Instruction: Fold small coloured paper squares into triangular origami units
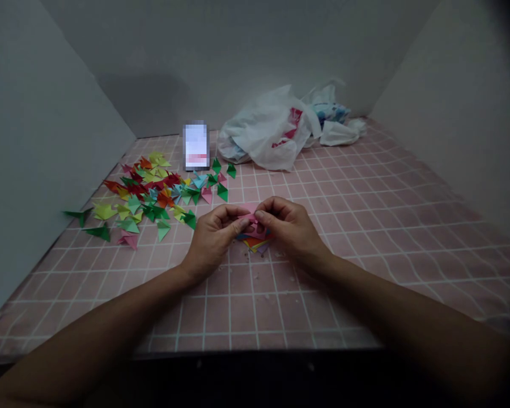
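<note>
My left hand (215, 233) and my right hand (287, 225) meet at the middle of the pink checked table (365, 226). Both pinch a small pink paper piece (250, 212) between thumbs and fingertips. Just under the hands lies a small stack of coloured paper sheets (255, 242), partly hidden by my fingers. To the left, a scatter of several folded paper triangles (153, 195) in green, yellow, red, pink and blue covers the table.
A white plastic bag (272, 133) and crumpled wrappers (338, 122) lie at the back. A small blurred upright card (195, 146) stands behind the triangles. Grey walls (34, 147) close in the left, back and right sides.
</note>
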The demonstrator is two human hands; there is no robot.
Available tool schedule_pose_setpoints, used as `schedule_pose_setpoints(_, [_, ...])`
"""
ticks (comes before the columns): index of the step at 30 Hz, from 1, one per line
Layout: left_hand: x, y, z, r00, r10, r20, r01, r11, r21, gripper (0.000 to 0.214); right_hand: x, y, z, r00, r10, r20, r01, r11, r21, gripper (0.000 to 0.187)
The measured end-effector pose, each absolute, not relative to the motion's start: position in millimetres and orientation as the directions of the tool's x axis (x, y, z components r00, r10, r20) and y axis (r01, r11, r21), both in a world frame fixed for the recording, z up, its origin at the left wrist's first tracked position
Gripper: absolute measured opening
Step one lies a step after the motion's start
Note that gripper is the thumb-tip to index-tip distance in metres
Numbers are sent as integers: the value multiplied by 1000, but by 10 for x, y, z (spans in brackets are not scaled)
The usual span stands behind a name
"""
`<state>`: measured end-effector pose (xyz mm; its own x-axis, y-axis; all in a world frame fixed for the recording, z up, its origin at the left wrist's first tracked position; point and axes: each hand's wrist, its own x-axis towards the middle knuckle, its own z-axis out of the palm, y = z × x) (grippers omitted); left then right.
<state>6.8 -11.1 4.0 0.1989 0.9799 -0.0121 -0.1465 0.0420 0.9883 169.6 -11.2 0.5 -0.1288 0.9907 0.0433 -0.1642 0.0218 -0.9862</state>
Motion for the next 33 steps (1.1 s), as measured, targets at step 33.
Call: schedule_pose_setpoints(33, [19,-77,14,172,964,-202,-209,236,949,29,1703,-94,-24,-170,954,248,31,257,-966,10])
